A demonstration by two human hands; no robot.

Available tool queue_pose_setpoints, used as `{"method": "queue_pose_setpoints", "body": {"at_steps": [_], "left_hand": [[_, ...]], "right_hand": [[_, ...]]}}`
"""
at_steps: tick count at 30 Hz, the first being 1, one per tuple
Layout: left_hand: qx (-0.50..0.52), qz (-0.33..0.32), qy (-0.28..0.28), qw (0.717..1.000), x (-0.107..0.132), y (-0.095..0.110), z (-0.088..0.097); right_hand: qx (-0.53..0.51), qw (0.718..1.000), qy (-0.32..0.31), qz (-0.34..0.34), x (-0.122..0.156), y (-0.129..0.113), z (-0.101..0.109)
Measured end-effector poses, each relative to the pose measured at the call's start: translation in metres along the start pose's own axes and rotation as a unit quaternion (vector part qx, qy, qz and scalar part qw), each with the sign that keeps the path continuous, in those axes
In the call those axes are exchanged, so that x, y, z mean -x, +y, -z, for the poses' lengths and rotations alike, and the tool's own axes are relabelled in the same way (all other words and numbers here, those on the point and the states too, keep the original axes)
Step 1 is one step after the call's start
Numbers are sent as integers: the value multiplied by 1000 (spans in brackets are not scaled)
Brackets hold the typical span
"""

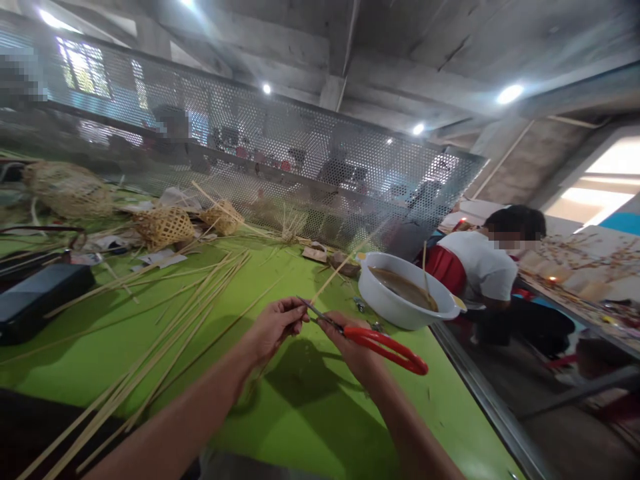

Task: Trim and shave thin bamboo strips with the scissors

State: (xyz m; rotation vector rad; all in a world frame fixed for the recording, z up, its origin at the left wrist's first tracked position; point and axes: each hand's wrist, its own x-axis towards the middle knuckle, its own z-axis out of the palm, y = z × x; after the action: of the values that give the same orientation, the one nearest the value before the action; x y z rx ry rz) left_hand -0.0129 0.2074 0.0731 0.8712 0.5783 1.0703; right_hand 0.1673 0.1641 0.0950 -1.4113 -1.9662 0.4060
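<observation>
In the head view, my left hand is closed in a pinch, its fingertips at the lower end of a thin bamboo strip. The strip slants up to the right, past the white basin. My right hand is closed around a pair of red-handled scissors, near where the blades begin. The dark blades point left and reach my left fingertips. The red handles stick out to the right, beyond the hand. Whether the blades touch the strip is too small to tell. Both hands are above the green table.
A white basin of brownish water stands right, near the table edge. Long bamboo strips lie left. Woven baskets and a dark box are farther left. A perforated metal screen closes the back. Another person sits at right.
</observation>
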Motion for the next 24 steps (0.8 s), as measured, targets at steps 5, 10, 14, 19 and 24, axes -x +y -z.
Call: {"method": "queue_pose_setpoints", "body": {"at_steps": [5,10,14,19,24], "left_hand": [[28,7,-17,999,-2,-3,2],[34,12,-9,999,-2,-3,3],[45,6,-18,999,-2,-2,1],[49,10,-3,999,0,-1,1],[53,-3,-9,999,0,-2,3]], "right_hand": [[0,994,109,-25,-6,5,3],[16,998,62,-20,-4,10,-2],[8,996,86,-25,-5,11,0],[54,995,85,-17,-2,5,-5],[67,997,33,5,0,1,-11]]}}
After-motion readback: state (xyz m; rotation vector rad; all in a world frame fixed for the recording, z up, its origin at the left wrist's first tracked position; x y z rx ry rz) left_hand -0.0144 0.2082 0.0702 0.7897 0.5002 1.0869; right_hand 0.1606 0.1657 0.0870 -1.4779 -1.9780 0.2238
